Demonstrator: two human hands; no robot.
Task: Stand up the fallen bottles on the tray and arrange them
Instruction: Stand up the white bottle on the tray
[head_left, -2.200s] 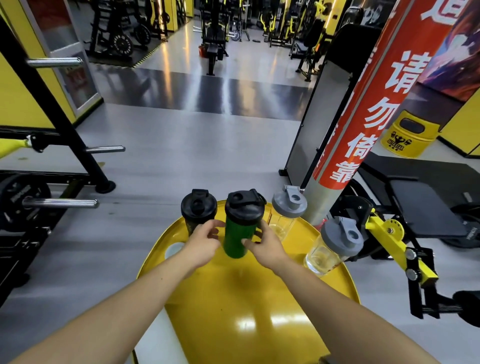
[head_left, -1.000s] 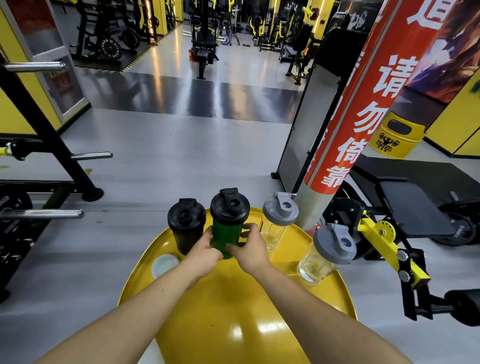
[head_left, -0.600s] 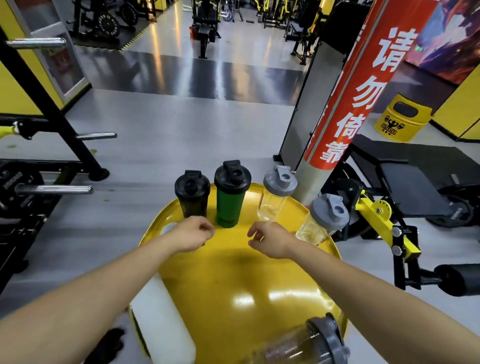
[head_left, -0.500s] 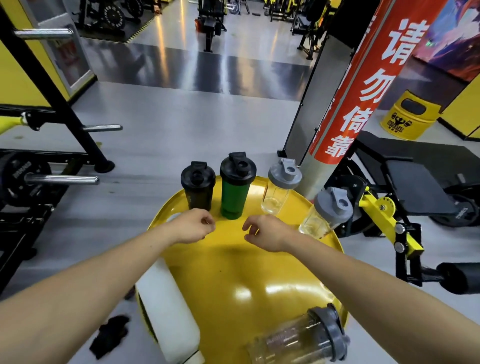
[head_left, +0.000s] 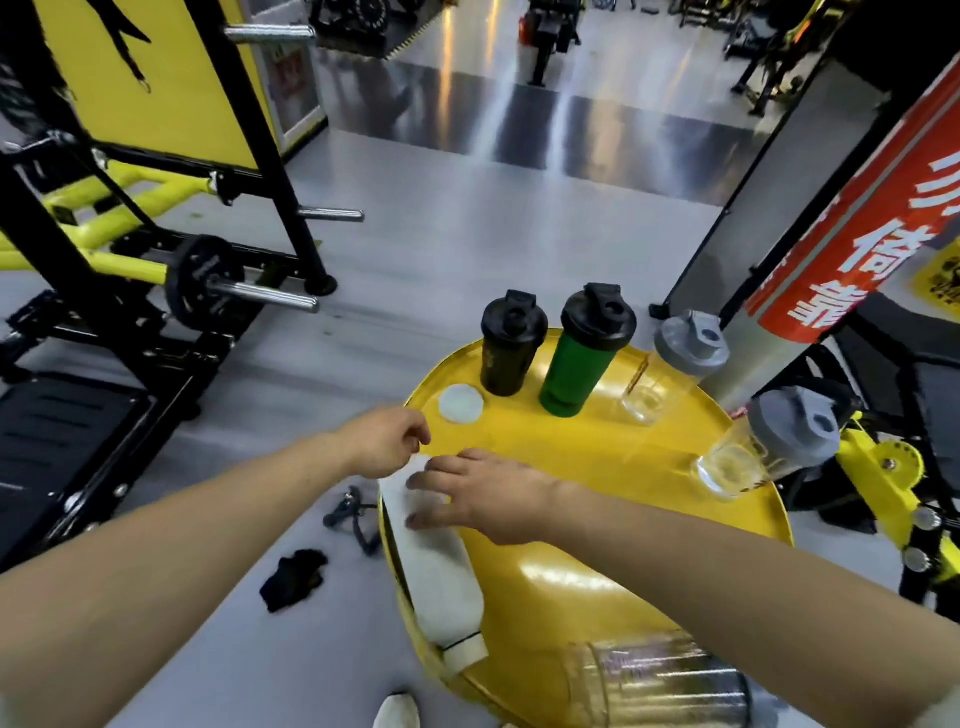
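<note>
A round yellow tray (head_left: 597, 452) carries several shaker bottles. Along its far edge a black bottle (head_left: 511, 345), a green bottle (head_left: 582, 358) and two clear bottles with grey lids (head_left: 670, 374) (head_left: 763, 452) stand upright. A white bottle (head_left: 441, 571) lies on its side along the tray's left rim. My right hand (head_left: 478, 493) lies over its far part, fingers spread across it. My left hand (head_left: 387, 441) touches its far end with curled fingers. Another clear bottle (head_left: 660, 686) lies on its side at the tray's near edge.
A white round lid (head_left: 461, 405) lies flat on the tray by the black bottle. A red-banded pillar (head_left: 810, 291) stands just right of the tray, and a yellow machine arm (head_left: 883, 483) beside it. A weight rack (head_left: 197, 280) is on the left. Black gloves (head_left: 293, 577) lie on the floor.
Both hands have left the upright green bottle and moved back and left onto the lying white bottle. The view has dropped and swung left.
</note>
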